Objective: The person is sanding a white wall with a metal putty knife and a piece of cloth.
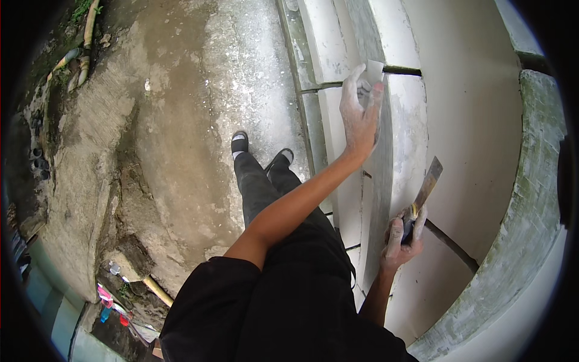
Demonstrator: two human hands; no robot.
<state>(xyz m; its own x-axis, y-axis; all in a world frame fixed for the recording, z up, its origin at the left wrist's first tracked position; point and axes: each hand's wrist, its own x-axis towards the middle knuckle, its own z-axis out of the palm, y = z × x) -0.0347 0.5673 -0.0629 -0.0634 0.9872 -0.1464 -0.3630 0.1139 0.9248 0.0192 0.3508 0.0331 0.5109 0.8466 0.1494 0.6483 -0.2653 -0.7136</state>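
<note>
My left hand, dusted with white powder, is raised in front of the pale wall ledges. Between its thumb and fingers is a small flat whitish piece; its material is unclear. Lower and to the right, my right hand grips the dark handle of a putty knife. The blade points up and right, away from the fingers, and is stained brownish along its length. Behind both hands runs a stepped masonry wall with a white-coated ledge and a grey band beside it.
My feet in dark slippers stand on a concrete walkway spotted with white. A curved grey-green masonry band borders the smooth wall panel. Pipes lie at upper left. Colourful litter sits at lower left beyond a broken concrete edge.
</note>
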